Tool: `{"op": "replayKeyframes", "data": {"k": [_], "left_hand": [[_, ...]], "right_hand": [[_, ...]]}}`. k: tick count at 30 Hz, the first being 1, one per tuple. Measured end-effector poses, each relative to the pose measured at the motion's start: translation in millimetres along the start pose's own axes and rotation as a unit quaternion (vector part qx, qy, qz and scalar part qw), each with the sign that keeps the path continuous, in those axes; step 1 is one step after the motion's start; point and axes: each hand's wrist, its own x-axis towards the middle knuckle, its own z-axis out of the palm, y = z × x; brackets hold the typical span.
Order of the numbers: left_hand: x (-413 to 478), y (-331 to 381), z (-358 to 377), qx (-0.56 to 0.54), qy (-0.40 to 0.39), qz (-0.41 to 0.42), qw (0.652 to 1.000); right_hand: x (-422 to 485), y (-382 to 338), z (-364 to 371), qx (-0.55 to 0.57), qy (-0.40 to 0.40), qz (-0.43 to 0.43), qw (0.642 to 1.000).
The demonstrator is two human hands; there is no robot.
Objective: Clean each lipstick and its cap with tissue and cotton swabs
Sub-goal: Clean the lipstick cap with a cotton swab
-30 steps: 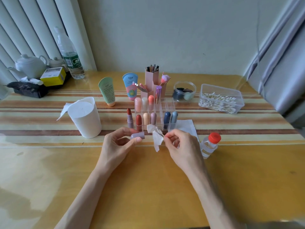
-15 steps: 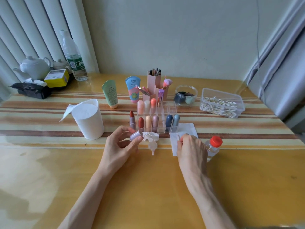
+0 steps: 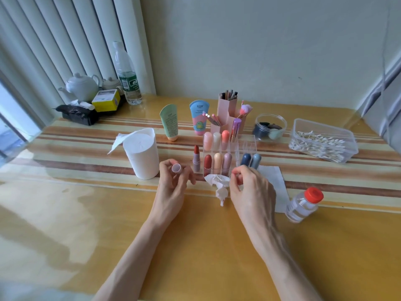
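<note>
left hand (image 3: 173,184) grip pinches cap (image 3: 176,168); right hand (image 3: 252,192) pinches tissue (image 3: 218,182) (lipstick organizer (image 3: 249,146) behind)

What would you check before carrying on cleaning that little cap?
1. Cap held firmly: the left hand grips the lilac cap, open end facing the camera. Ok.
2. Tissue within reach: the crumpled tissue lies beside the right hand. Ok.
3. Swab in the right hand: its fingertips pinch together, but what they hold is too small to see. Cannot tell.
4. Spare swabs: the swab box is stocked. Ok.
5. Uncapped lipstick stands upright, apart from both hands. Ok.
6. Cap's inside clean: cannot tell.
</note>
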Motion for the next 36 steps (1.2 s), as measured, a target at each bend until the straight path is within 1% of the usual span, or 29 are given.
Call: {"op": "replayKeyframes", "data": {"k": [3,5,9,11,15,17,21,24,26,28,31,33,36], "left_hand": [[3.7,-3.4,-0.1,-0.001,0.017,-0.068,0.998],[7.5,-4.0,0.5,0.008,0.022,-0.092,0.995],[23.9,2.5,1.0,0.09,0.058,-0.064,0.992],[32.0,3.5,2.9,0.113,0.051,-0.049,0.991],[42.8,0.0,8.9,0.135,0.047,-0.043,0.989],[45.2,-0.5,10.3,0.139,0.053,-0.042,0.988],[42.1,1.9,9.0,0.13,0.076,-0.038,0.988],[30.9,21.0,9.7,0.076,0.087,-0.008,0.993],[20.9,31.8,10.4,0.012,0.074,0.005,0.997],[14.6,34.5,10.5,-0.047,0.047,0.005,0.998],[13.1,29.8,10.6,-0.1,0.027,-0.018,0.994],[12.7,24.7,11.2,-0.124,0.024,-0.035,0.991],[11.7,16.4,13.0,-0.153,0.019,-0.056,0.986]], "right_hand": [[9.0,-5.4,4.0,0.017,-0.005,-0.014,1.0],[11.0,-6.5,7.7,0.045,0.001,-0.025,0.999],[7.1,-2.9,17.3,0.105,-0.016,-0.046,0.993],[4.9,-1.4,19.9,0.133,-0.03,-0.047,0.99],[2.8,-0.7,21.5,0.149,-0.02,-0.051,0.987],[2.1,0.1,21.8,0.165,-0.024,-0.053,0.985],[2.7,1.3,22.6,0.152,-0.005,-0.065,0.986],[3.6,-1.0,21.2,0.195,0.008,-0.08,0.977],[4.1,-3.6,19.1,0.274,-0.016,-0.069,0.959],[5.0,-6.9,16.2,0.368,-0.08,-0.029,0.926],[5.2,-10.1,12.8,0.456,-0.18,0.014,0.872],[4.3,-10.9,11.4,0.497,-0.205,0.019,0.843],[4.6,-9.7,12.6,0.541,-0.203,0.042,0.815]]}}
